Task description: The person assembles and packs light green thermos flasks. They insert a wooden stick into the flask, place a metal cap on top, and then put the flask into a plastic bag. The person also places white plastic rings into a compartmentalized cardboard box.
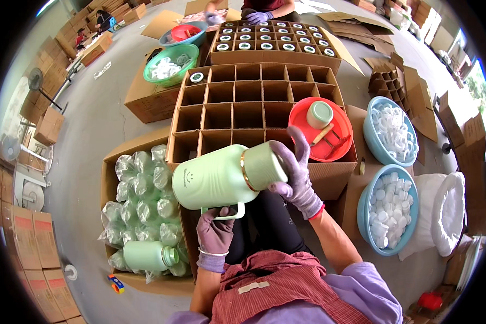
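A pale green insulated bottle (pixel 208 178) with a smiling-face print lies sideways in the air over my lap. My gloved left hand (pixel 215 235) is closed round its handle, below the body. At the other end sits a darker green cap (pixel 265 166) with a copper-coloured band at its base. My gloved right hand (pixel 299 186) grips the cap's outer end, thumb below and index finger stretched up beside it. Just beyond is a cardboard box with dividers (pixel 248 108), one white-topped item in its far left cell. On its right corner rests a red basin (pixel 335 151) with a green lid (pixel 319 113) and a wooden-handled tool (pixel 323 134).
At left, a carton (pixel 110 162) holds several plastic-wrapped bottles, one unwrapped green bottle (pixel 146 255) lying on top. Blue basins of white rings (pixel 371 135) and white caps (pixel 363 221) stand at right, beside a white sack (pixel 424 216). Another person's gloved hand (pixel 259 17) is behind a filled box (pixel 275 55).
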Demonstrator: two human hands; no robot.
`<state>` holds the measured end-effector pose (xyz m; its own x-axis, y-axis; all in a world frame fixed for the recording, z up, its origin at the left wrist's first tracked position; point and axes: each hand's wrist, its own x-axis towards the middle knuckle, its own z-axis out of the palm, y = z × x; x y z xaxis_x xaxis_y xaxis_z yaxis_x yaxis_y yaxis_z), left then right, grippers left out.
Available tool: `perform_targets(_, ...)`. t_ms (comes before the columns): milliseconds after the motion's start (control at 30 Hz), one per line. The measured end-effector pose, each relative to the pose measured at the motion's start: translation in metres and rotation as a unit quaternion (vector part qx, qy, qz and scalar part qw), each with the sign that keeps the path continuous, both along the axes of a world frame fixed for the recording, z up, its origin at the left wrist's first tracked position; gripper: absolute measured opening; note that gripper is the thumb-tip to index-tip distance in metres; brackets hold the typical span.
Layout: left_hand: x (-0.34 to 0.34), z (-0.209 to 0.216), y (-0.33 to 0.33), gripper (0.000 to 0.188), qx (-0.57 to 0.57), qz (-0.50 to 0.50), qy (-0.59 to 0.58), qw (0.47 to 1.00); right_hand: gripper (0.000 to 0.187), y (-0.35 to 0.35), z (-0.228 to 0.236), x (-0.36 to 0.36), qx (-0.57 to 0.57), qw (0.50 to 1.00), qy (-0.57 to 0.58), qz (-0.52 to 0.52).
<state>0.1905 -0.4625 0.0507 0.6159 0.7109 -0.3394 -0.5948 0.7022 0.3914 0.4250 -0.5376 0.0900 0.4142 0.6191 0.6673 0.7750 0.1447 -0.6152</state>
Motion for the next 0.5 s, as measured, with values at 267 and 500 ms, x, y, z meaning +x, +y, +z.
perform_targets(267,-0.014,0.024,0.003,0.022,0.406,0.096,0.153,0.896,0.099,0.019,-0.03,-0.029,0.041,0.892,0.396,0.215)
perform_targets(500,-0.045,0.022,0.036,0.023,0.232,0.083,0.106,0.963,0.077,0.043,0.035,-0.028,-0.15,0.804,0.482,0.315)
